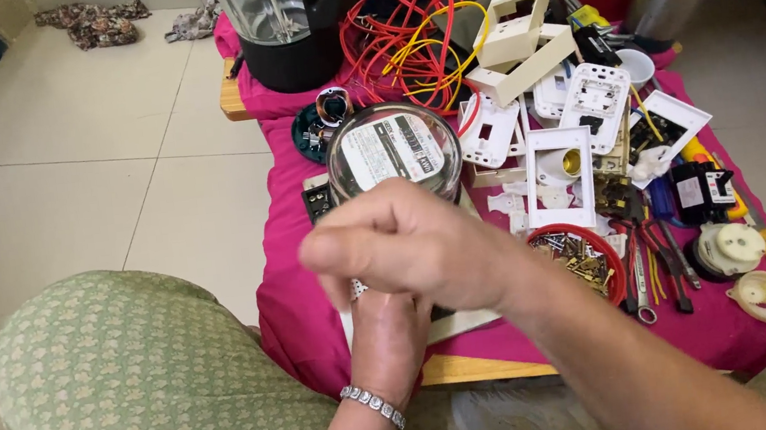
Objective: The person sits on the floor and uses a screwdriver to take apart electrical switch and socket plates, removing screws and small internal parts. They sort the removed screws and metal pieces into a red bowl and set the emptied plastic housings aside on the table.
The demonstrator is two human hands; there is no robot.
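- Head view: right hand (405,241) is being held in a loose fist above the bench (487,366), blurred, crossing over the left hand (386,325).
- Left hand is being reached from below, braceleted wrist up; its fingers are hidden behind the right fist, so its grip state cannot be told.
- Right grip is being kept narrow, fingers curled; whether something small is pinched inside cannot be told.
- Round glass-domed meter (393,151) is sitting just beyond both hands on the pink cloth (287,255), apparently untouched.
- Judged step: something small is being worked between the hands beside the meter; next move likely calls for a steady hold before fine fingertip work.
- Red bowl of screws (590,259) is lying just right of the fist.
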